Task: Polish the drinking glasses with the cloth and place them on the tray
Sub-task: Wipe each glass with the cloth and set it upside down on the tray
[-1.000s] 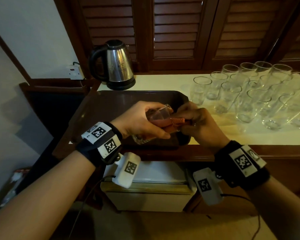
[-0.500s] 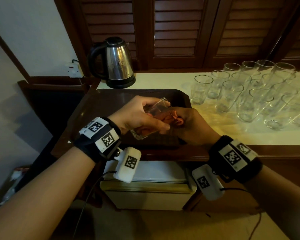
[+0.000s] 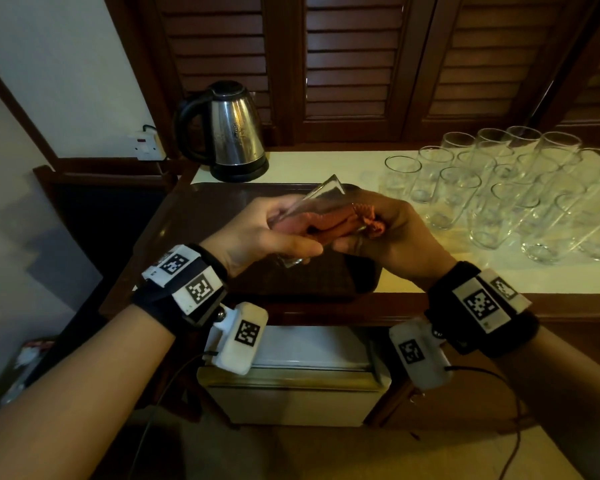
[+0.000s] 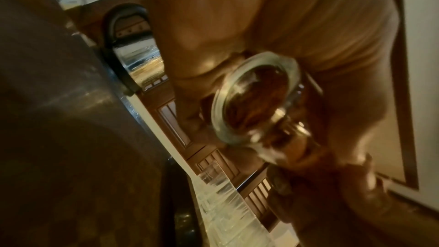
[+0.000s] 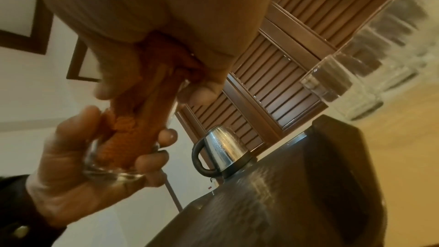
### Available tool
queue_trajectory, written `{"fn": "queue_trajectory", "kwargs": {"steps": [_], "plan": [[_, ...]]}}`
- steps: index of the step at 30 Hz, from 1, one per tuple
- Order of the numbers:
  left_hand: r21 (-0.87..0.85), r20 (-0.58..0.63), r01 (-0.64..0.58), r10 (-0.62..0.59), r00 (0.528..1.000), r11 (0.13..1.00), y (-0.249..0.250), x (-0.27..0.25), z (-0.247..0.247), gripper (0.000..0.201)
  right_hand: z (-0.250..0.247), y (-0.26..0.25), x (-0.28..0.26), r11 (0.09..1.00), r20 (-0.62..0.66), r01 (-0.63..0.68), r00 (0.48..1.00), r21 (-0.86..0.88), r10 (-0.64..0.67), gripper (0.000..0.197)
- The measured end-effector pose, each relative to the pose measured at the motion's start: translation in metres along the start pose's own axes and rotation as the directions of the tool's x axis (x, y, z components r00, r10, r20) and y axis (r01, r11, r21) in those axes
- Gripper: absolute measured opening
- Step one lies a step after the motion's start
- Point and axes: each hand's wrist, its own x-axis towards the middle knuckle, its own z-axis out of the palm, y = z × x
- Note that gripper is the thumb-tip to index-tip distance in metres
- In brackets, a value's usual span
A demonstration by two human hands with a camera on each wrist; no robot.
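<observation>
My left hand (image 3: pixel 271 233) grips a clear drinking glass (image 3: pixel 321 194) tilted over the dark tray (image 3: pixel 201 209), its mouth toward the right. An orange cloth (image 3: pixel 340 220) is stuffed inside the glass, and my right hand (image 3: pixel 392 230) pinches the bunched end at the rim. The left wrist view looks at the thick glass base (image 4: pixel 256 100) with the cloth showing through. In the right wrist view the cloth (image 5: pixel 140 123) fills the glass (image 5: pixel 114 172), with the left hand's fingers (image 5: pixel 147 162) curled round it.
Several clear glasses (image 3: pixel 492 192) stand crowded on the cream counter (image 3: pixel 326 164) to the right. A steel kettle (image 3: pixel 232 133) stands behind the tray. A wall socket (image 3: pixel 146 145) is at left, louvred wooden doors (image 3: pixel 347 57) behind, and a white appliance (image 3: pixel 291 375) below the counter edge.
Both hands have lifted a little with the glass, its mouth tipping higher. The cloth sits deeper along the inside of the glass than a second ago.
</observation>
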Motion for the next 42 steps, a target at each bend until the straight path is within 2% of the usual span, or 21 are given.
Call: {"fn": "queue_trajectory", "kwargs": {"steps": [3,6,8,10,12,13,15,17,19,21,23,24,26,28,30,31,33,36,39,41,42], "plan": [[0.364,-0.098,-0.123,0.169,0.981,0.923,0.003,0.003,-0.002,0.079,0.006,-0.006,-0.001,0.987,0.021,-0.135,0.991,0.084,0.134,0.053],[0.687,-0.165,-0.135,0.334,0.928,0.714,0.003,0.005,0.004,0.09,0.016,-0.009,-0.003,0.96,-0.102,-0.179,0.973,0.217,0.205,0.027],[0.765,-0.154,-0.144,0.396,0.905,0.627,0.0,0.007,0.006,0.092,0.02,-0.006,-0.003,0.945,-0.162,-0.19,0.958,0.266,0.238,0.016],[0.752,-0.154,-0.146,0.388,0.909,0.642,-0.002,0.007,0.006,0.091,0.019,-0.003,-0.002,0.951,-0.199,-0.195,0.949,0.242,0.245,0.013],[0.673,-0.184,-0.124,0.327,0.927,0.73,0.0,0.006,0.007,0.09,0.013,-0.003,-0.001,0.955,-0.197,-0.187,0.952,0.231,0.235,0.014],[0.568,-0.209,-0.107,0.269,0.94,0.816,0.002,0.005,0.006,0.087,0.01,-0.004,0.0,0.955,-0.197,-0.169,0.956,0.245,0.219,0.016],[0.207,-0.193,-0.07,0.111,0.975,0.976,0.005,0.002,0.006,0.081,0.005,-0.009,0.001,0.953,-0.197,-0.123,0.963,0.278,0.182,0.019],[0.009,-0.131,-0.057,0.058,0.99,0.998,0.002,0.0,0.005,0.077,0.003,-0.013,0.003,0.962,-0.175,-0.092,0.974,0.258,0.14,0.017],[0.048,-0.165,-0.111,0.117,0.979,0.993,0.002,-0.001,0.005,0.064,0.002,-0.015,0.006,0.976,-0.138,-0.097,0.982,0.197,0.125,0.022],[0.238,-0.222,-0.176,0.23,0.947,0.955,0.004,0.0,0.003,0.06,0.003,-0.016,0.006,0.972,-0.117,-0.143,0.979,0.187,0.166,0.024],[0.551,-0.214,-0.205,0.375,0.902,0.809,0.005,0.0,-0.001,0.072,0.006,-0.013,0.002,0.952,-0.123,-0.196,0.966,0.235,0.229,0.024],[0.638,-0.185,-0.222,0.427,0.885,0.737,0.005,0.0,-0.001,0.077,0.009,-0.011,0.0,0.941,-0.134,-0.214,0.957,0.261,0.255,0.022],[0.689,-0.148,-0.254,0.475,0.867,0.678,0.003,0.001,0.0,0.08,0.013,-0.01,-0.001,0.93,-0.173,-0.225,0.943,0.291,0.283,0.02],[0.637,-0.197,-0.211,0.422,0.885,0.741,0.0,0.003,0.001,0.082,0.014,-0.011,0.001,0.934,-0.208,-0.209,0.939,0.291,0.275,0.016],[0.36,-0.269,-0.109,0.214,0.939,0.927,0.004,0.002,0.004,0.08,0.011,-0.011,0.003,0.952,-0.226,-0.16,0.949,0.262,0.222,0.009],[0.184,-0.254,-0.061,0.108,0.961,0.981,0.004,0.002,0.004,0.075,0.01,-0.011,0.005,0.962,-0.227,-0.136,0.955,0.236,0.191,0.01],[0.052,-0.229,-0.047,0.058,0.972,0.998,0.005,0.002,0.005,0.06,0.008,-0.013,0.007,0.977,-0.204,-0.115,0.967,0.18,0.151,0.014],[0.206,-0.28,-0.116,0.172,0.944,0.972,0.005,0.001,0.003,0.063,0.01,-0.017,0.008,0.973,-0.158,-0.171,0.968,0.157,0.195,0.014],[0.555,-0.281,-0.136,0.339,0.898,0.821,0.003,0.002,0.001,0.078,0.015,-0.016,0.007,0.947,-0.191,-0.233,0.942,0.22,0.276,0.013],[0.585,-0.301,-0.13,0.363,0.882,0.801,0.001,0.004,0.003,0.081,0.016,-0.015,0.008,0.943,-0.223,-0.224,0.934,0.246,0.28,0.009],[0.525,-0.33,-0.097,0.307,0.893,0.845,0.001,0.006,0.003,0.081,0.016,-0.014,0.008,0.943,-0.233,-0.212,0.933,0.258,0.274,0.01]]}}
